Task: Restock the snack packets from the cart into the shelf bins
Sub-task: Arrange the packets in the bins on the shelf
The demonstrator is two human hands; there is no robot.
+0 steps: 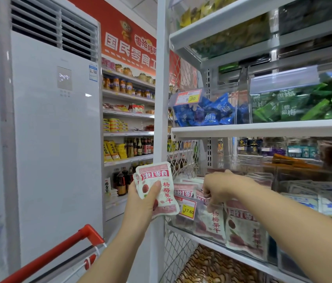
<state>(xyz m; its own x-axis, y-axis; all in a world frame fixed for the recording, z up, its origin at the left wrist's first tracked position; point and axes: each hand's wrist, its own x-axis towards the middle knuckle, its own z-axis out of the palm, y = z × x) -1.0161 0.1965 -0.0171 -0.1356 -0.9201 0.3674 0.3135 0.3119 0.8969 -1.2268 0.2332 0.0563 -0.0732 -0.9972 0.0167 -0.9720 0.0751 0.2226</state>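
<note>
glossy plastic snack packets point(159, 188), clear plastic bin point(206, 225), white painted metal shelf point(263, 129)

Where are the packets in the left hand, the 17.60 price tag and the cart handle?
packets point(168, 190): head view, front of the top packet.
price tag point(187, 210): head view, yellow middle.
cart handle point(59, 251): head view, middle of red bar.

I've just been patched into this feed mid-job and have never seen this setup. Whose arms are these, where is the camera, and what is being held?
No machine: a person's bare arms, filmed by one camera worn on their head, looking forward and down. The left hand grips a stack of pink-and-white snack packets. The right hand reaches into the clear plastic shelf bin of matching packets; whether it grips one is unclear. The red-handled cart sits lower left.
</note>
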